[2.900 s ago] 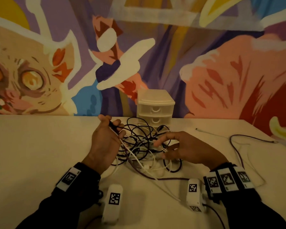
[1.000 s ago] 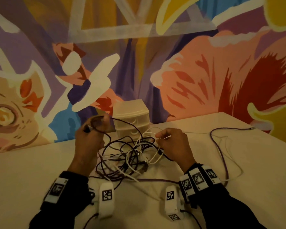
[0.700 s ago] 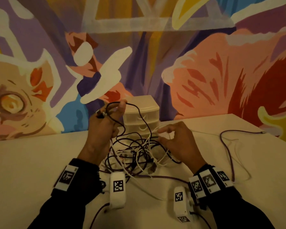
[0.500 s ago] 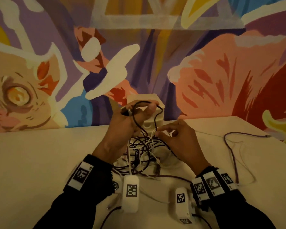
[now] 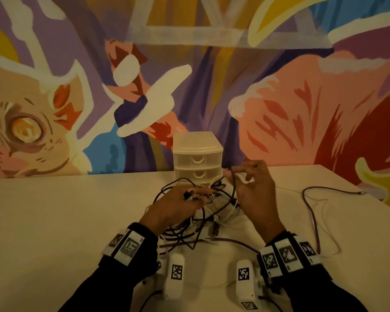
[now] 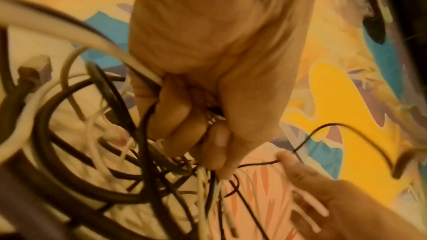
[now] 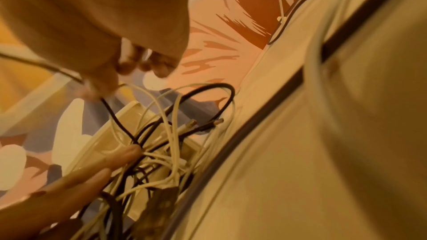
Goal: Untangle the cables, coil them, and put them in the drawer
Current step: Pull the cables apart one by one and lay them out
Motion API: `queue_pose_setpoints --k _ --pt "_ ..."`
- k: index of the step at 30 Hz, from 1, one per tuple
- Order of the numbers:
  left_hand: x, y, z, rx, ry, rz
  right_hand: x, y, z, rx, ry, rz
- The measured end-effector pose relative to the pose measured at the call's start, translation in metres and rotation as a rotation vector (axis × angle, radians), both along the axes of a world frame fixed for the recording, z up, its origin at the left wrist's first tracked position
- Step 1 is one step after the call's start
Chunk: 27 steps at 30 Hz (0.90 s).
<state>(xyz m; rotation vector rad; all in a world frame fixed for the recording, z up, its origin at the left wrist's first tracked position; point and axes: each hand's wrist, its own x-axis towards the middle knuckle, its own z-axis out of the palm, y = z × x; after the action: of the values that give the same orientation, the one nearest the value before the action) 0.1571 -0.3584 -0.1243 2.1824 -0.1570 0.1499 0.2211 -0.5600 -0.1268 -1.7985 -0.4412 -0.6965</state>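
Left hand (image 5: pixel 178 204): fingers curled round a bundle of dark and white strands at the near-left of the tangle of cables (image 5: pixel 208 212), low over the table (image 5: pixel 54 221); right hand (image 5: pixel 256 190): raised at the tangle's far-right side, thumb and forefinger pinching one thin black cable (image 5: pixel 234 190) that drops from the pinch back into the knot. Tangle: between my two hands, in front of the small drawer unit (image 5: pixel 197 158) by the table's far edge, drawers all shut. Judgement: the black strand runs up and right, so the right hand is placed to draw it out rightward while the left anchors the rest.
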Motion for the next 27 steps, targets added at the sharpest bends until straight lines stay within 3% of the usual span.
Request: queue_pose_setpoints --k 2,5,9,12,14,18,23,27 --pt "0.003 0.004 -0.003 0.052 0.002 -0.001 -0.003 0.0 0.004 0.185 -0.037 0.028" --pt "0.003 0.009 -0.007 0.061 0.031 0.047 -0.012 0.006 0.006 0.174 0.058 0.153" --pt "0.004 0.012 -0.011 0.04 0.068 0.017 -0.02 -0.001 0.021 0.31 -0.113 0.106" --pt "0.009 0.016 -0.014 0.063 0.129 0.065 -0.021 0.004 0.015 0.163 0.083 0.344" --pt "0.01 0.021 -0.02 0.091 0.154 0.091 -0.021 0.006 0.012 0.093 0.112 0.392" --pt "0.007 0.023 -0.022 0.062 0.176 0.078 -0.018 -0.01 0.031 0.451 -0.047 0.44" --pt "0.004 0.014 -0.014 -0.184 0.163 0.226 -0.021 0.002 0.011 0.185 0.191 0.635" --pt "0.001 0.017 -0.005 -0.519 0.238 0.172 -0.022 0.001 0.01 0.021 0.284 0.807"
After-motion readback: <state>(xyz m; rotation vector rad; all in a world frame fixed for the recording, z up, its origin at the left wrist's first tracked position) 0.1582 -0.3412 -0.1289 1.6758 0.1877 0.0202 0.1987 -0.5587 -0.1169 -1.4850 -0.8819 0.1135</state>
